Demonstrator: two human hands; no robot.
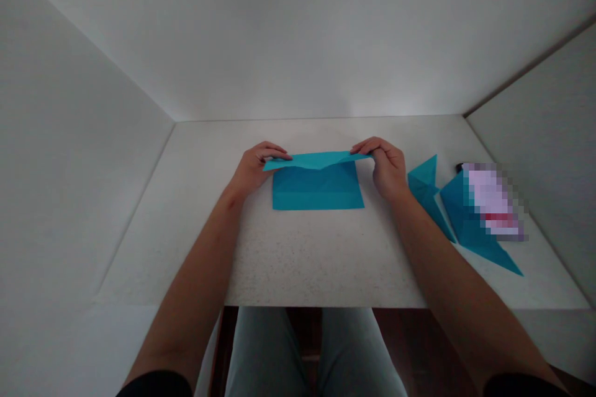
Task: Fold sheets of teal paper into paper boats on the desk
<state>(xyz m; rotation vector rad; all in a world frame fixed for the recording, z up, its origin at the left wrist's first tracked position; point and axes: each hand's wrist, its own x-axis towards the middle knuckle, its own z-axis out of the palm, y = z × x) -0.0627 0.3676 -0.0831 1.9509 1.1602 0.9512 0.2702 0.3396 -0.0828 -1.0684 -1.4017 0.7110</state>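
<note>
A blue sheet of paper (318, 189) lies on the white table, its far part folded up and tilted toward me. My left hand (261, 164) grips the left end of the raised flap, fingers on top and thumb hidden below. At the flap's right end, my right hand (384, 164) pinches the paper between fingers and thumb. The flap's near edge bows slightly in the middle, above the flat lower part of the sheet.
To the right lie folded blue paper pieces (428, 195) with pointed corners, partly behind my right forearm. A blurred-out pinkish object (496, 198) rests over one of them. White walls (316, 37) enclose the table (321, 254) at the back and sides.
</note>
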